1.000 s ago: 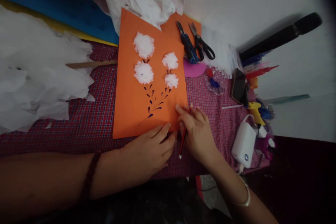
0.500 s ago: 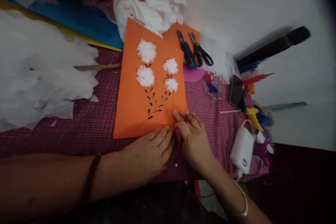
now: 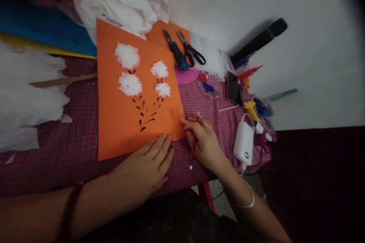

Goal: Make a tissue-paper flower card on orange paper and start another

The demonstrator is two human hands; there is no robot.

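Observation:
An orange sheet of paper [image 3: 114,129] lies on the checked cloth, bearing four-petalled-looking dark painted leaves [image 3: 147,119] on thin stems and several fluffy white paper flowers [image 3: 130,84]. My left hand [image 3: 145,167] rests flat with fingers stretched out, its fingertips on the sheet's lower edge. Just right of it, my right hand [image 3: 205,142] is closed around a slim red pencil [image 3: 194,146], whose white-tipped end points down toward me. A right-hand fingertip is at the sheet's lower right edge.
Scissors [image 3: 191,51] and a blue cutter [image 3: 178,55] lie beyond the sheet. White paper pieces [image 3: 28,95] spread at left. Toward the right are a phone [image 3: 232,87], a yellow glue gun [image 3: 251,111] and a white power bank [image 3: 243,142], beside the wall [image 3: 313,64].
The view has swung to the right, so everything appears further left. My right hand, with the pencil, is now a little further from my left hand, near the sheet's right edge.

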